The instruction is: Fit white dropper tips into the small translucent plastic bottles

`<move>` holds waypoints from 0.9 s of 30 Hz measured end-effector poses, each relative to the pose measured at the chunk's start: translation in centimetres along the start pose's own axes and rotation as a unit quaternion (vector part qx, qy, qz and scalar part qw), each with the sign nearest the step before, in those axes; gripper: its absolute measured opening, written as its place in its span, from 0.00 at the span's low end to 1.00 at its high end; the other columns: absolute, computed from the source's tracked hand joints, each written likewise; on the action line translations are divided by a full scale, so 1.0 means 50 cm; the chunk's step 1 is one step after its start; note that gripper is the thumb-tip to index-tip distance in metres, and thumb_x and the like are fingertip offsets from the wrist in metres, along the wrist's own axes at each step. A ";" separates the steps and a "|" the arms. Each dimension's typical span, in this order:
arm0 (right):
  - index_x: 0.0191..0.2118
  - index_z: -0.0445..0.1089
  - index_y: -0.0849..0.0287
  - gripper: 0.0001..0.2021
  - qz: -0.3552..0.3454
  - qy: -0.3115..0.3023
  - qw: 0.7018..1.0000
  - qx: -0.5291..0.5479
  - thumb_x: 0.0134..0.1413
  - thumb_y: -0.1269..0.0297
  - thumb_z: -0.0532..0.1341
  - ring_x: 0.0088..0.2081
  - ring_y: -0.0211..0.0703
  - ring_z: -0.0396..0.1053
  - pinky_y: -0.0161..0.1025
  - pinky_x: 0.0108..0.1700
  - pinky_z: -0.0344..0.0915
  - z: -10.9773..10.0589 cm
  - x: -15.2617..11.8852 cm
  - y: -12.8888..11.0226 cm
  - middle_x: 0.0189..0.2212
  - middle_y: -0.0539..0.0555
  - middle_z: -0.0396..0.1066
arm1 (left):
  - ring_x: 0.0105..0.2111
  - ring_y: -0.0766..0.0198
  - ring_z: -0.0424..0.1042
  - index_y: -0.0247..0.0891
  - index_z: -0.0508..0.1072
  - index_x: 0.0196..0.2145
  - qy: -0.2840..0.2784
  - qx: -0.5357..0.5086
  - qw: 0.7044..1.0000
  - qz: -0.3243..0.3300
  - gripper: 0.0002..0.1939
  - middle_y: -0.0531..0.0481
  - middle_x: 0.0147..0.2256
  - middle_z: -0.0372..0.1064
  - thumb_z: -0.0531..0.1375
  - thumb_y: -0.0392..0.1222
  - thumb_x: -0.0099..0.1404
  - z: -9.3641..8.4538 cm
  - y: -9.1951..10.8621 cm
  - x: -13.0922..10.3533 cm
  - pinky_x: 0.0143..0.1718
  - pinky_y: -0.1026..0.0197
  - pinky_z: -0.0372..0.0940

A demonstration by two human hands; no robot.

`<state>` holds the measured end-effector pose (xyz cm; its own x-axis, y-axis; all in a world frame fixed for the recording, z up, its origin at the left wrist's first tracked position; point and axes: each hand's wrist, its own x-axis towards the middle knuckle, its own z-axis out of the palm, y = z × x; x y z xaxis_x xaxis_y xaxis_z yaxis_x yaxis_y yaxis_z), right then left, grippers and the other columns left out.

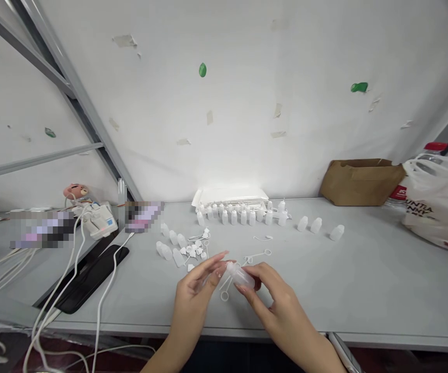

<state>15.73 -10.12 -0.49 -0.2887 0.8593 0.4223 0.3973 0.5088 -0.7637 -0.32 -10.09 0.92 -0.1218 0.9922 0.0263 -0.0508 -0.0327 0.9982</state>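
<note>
A small translucent white squeeze bottle lies tilted between my hands, its narrow top pointing left. My right hand is closed around the bottle's body with thumb and fingers. At the other end, the thumb and fingers of my left hand close on the bottle's small white cap, partly hidden by the fingertips. Below and behind the bottle lie thin white plastic pieces with ring ends. Left of them is a loose pile of white caps, beside several uncapped bottles.
Several capped bottles stand in rows before a white tray at the wall. Three bottles stand farther right. A cardboard box and a plastic bag are at right; a black phone and cables lie left.
</note>
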 end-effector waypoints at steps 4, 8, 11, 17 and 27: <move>0.41 0.61 0.57 0.06 -0.035 0.017 0.999 0.004 0.57 0.68 0.55 0.33 0.39 0.62 0.38 0.36 0.64 0.004 -0.001 -0.003 0.31 0.51 0.63 | 0.45 0.56 0.68 0.39 0.78 0.32 -0.040 -0.089 0.994 -0.047 0.12 0.46 0.38 0.75 0.62 0.48 0.54 0.001 -0.008 0.008 0.49 0.57 0.59; 0.40 0.61 0.58 0.05 -0.063 0.029 0.998 -0.010 0.56 0.69 0.56 0.31 0.39 0.62 0.38 0.34 0.64 0.008 -0.007 -0.005 0.29 0.51 0.63 | 0.43 0.56 0.69 0.36 0.78 0.29 -0.060 -0.177 0.977 -0.102 0.11 0.44 0.35 0.76 0.64 0.47 0.51 0.005 -0.011 0.012 0.50 0.55 0.57; 0.40 0.61 0.59 0.05 -0.084 0.039 0.995 -0.035 0.56 0.70 0.55 0.31 0.39 0.62 0.39 0.33 0.65 0.011 -0.009 -0.003 0.29 0.52 0.63 | 0.41 0.58 0.69 0.36 0.77 0.29 -0.060 -0.190 0.972 -0.127 0.09 0.45 0.35 0.75 0.66 0.43 0.49 0.007 -0.007 0.011 0.50 0.55 0.56; 0.45 0.60 0.62 0.12 -0.164 0.076 0.978 -0.107 0.55 0.75 0.55 0.33 0.43 0.62 0.41 0.32 0.65 0.016 -0.008 0.004 0.31 0.56 0.64 | 0.41 0.60 0.68 0.35 0.77 0.32 -0.088 -0.208 0.966 -0.127 0.08 0.45 0.37 0.74 0.62 0.42 0.55 0.004 -0.001 0.005 0.50 0.56 0.55; 0.45 0.60 0.69 0.14 -0.251 0.142 0.937 -0.197 0.51 0.80 0.58 0.30 0.44 0.62 0.42 0.28 0.64 0.027 -0.010 -0.008 0.28 0.59 0.67 | 0.38 0.60 0.68 0.34 0.77 0.31 -0.053 -0.236 0.961 -0.132 0.10 0.43 0.36 0.74 0.64 0.43 0.53 0.026 -0.017 -0.003 0.48 0.56 0.57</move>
<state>14.54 -10.84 -1.07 -0.3039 0.4578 0.8355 0.5813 0.7839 -0.2181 1.06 -10.04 0.13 0.0574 0.9795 -0.1932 -0.5136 0.1949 0.8356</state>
